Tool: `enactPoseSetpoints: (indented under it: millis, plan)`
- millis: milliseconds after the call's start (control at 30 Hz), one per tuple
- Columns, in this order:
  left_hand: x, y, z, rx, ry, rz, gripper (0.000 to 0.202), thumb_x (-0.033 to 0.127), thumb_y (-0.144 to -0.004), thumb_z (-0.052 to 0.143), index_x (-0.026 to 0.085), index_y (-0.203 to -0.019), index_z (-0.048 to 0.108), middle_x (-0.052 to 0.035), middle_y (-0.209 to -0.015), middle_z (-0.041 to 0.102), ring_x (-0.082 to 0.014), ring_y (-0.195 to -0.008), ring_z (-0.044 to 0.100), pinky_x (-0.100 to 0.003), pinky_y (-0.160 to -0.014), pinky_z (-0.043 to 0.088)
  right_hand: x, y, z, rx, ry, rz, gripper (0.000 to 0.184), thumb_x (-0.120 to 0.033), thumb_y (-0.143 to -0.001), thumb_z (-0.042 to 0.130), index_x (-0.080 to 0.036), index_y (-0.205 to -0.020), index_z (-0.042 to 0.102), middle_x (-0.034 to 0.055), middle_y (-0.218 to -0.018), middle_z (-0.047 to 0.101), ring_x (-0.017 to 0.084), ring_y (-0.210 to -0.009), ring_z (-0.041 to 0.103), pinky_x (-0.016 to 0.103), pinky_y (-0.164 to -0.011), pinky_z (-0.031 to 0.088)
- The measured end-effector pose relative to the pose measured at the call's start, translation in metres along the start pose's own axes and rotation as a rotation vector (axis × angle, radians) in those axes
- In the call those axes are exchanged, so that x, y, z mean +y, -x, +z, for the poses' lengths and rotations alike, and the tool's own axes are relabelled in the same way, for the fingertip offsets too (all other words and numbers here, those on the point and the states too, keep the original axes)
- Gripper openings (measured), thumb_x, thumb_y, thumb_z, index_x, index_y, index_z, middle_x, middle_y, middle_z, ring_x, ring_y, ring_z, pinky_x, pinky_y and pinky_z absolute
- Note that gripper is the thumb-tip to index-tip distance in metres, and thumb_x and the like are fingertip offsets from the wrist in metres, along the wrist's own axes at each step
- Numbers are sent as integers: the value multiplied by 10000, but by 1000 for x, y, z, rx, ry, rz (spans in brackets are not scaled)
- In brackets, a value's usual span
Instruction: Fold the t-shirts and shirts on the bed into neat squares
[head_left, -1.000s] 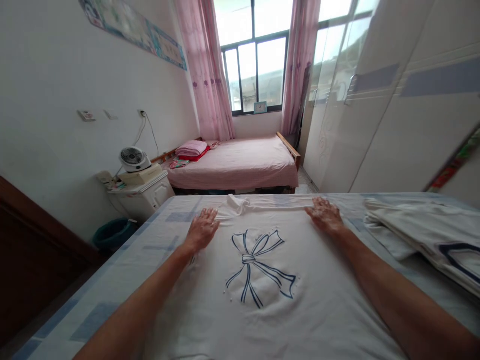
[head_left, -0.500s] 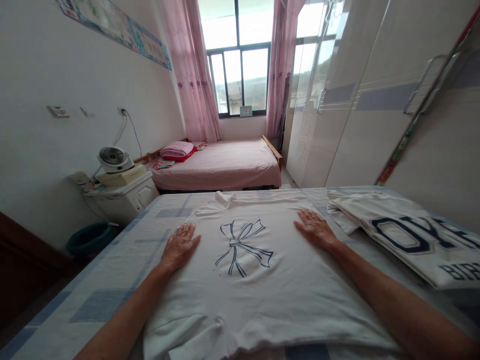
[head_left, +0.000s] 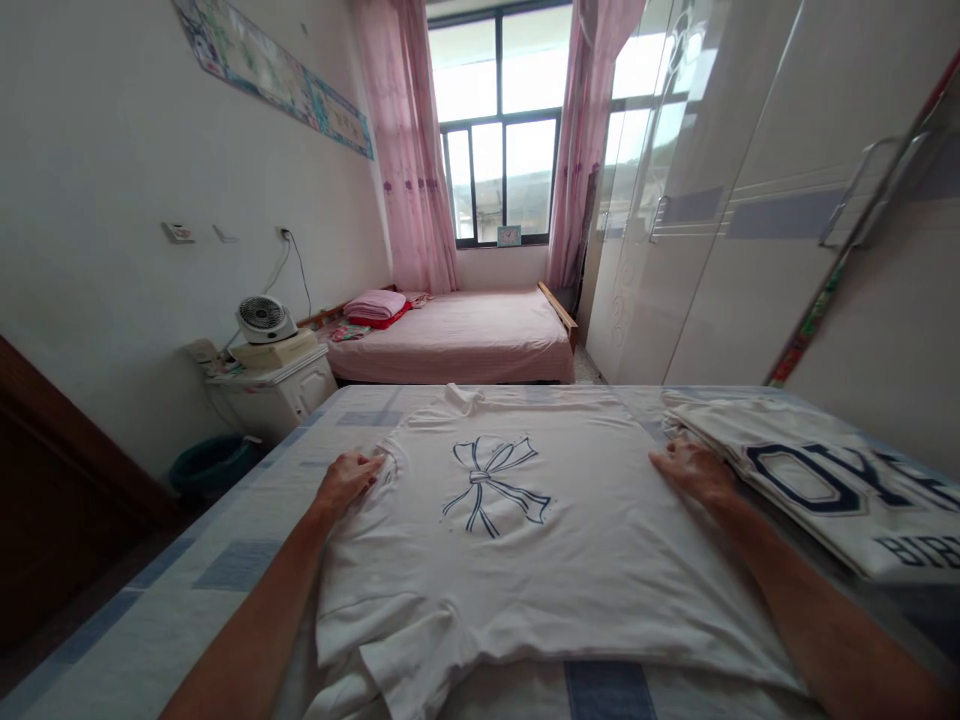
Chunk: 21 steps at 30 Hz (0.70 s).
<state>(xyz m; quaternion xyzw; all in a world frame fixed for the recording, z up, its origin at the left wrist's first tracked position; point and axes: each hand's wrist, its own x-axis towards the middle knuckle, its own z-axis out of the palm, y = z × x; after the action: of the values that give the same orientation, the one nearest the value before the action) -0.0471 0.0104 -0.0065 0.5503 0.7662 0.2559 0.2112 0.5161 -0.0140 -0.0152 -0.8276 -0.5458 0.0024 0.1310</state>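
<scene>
A white T-shirt [head_left: 570,570] with a dark blue bow print lies spread over the bed in front of me. At its left edge, my left hand [head_left: 349,480] is closed, fingertips pinching a gathered bit of the cloth. My right hand [head_left: 694,470] is at the opposite edge, its fingers bent and closed on the fabric there. The lower left part of the shirt is rumpled. Just right of my right hand lies a folded white garment [head_left: 832,490] with big dark letters.
A blue-and-white checked sheet [head_left: 232,565] covers the bed under the shirt. Beyond it stands a bed with a pink sheet [head_left: 480,335]. At left are a small fan [head_left: 266,318], a white cabinet [head_left: 281,390] and a green bin [head_left: 214,465]. A glossy wardrobe [head_left: 735,290] lines the right side.
Both hands have gone from lying flat on the shirt to its side edges, the right one moving outward, and their fingers have closed on the cloth. The view has shifted slightly.
</scene>
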Motion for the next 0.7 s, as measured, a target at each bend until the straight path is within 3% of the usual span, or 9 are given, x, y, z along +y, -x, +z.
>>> enactPoseSetpoints:
  millis: [100,200,367,467,533,600,700]
  plan:
    - [5,3,6,-4,80,54,355,507,-619,637,153,-592,621,-7,-513,590,-154,-490,531,-229,-466,322,-6,5,-4,-50,-21,-2,393,-500,-754,485,-166,-887,645,142,-931,688,286,-872,643,369,-684,475]
    - [15,9,12,-17,294,125,239,366,-528,709,152,-540,605,28,-475,543,-115,-462,473,-210,-460,294,-11,8,-4,-31,-44,-65,310,-459,-747,478,-197,-787,638,114,-865,693,266,-810,646,341,-637,459]
    - [24,13,19,31,457,111,162,287,-590,647,136,-642,618,39,-506,540,-105,-480,481,-200,-475,332,-9,-1,-3,-9,-275,-102,280,-438,-715,483,-199,-714,629,71,-748,681,230,-724,629,316,-633,455]
    - [27,15,18,48,539,91,409,322,-669,623,118,-1025,619,16,-615,616,-128,-557,561,-208,-531,408,-4,-6,-2,-17,-588,-47,356,-446,-699,530,-169,-896,637,89,-778,683,238,-718,633,325,-618,475]
    - [30,18,15,-21,643,105,658,340,-681,654,145,-1284,478,0,-714,661,-138,-639,611,-220,-594,454,0,-7,-1,-98,-857,-49,501,-444,-697,577,-170,-1116,587,102,-869,695,240,-750,647,330,-626,496]
    - [33,22,12,-158,768,125,844,348,-641,723,181,-1389,372,-7,-785,679,-141,-690,632,-230,-636,478,3,-6,1,-194,-1042,-82,584,-451,-690,623,-211,-1218,552,106,-1019,688,240,-849,653,325,-676,513]
    - [36,26,9,-349,822,126,887,364,-584,784,175,-1373,426,2,-743,671,-123,-608,611,-222,-582,472,5,-5,3,-273,-1087,-156,540,-478,-647,683,-222,-1120,644,86,-1165,649,240,-993,622,300,-761,509]
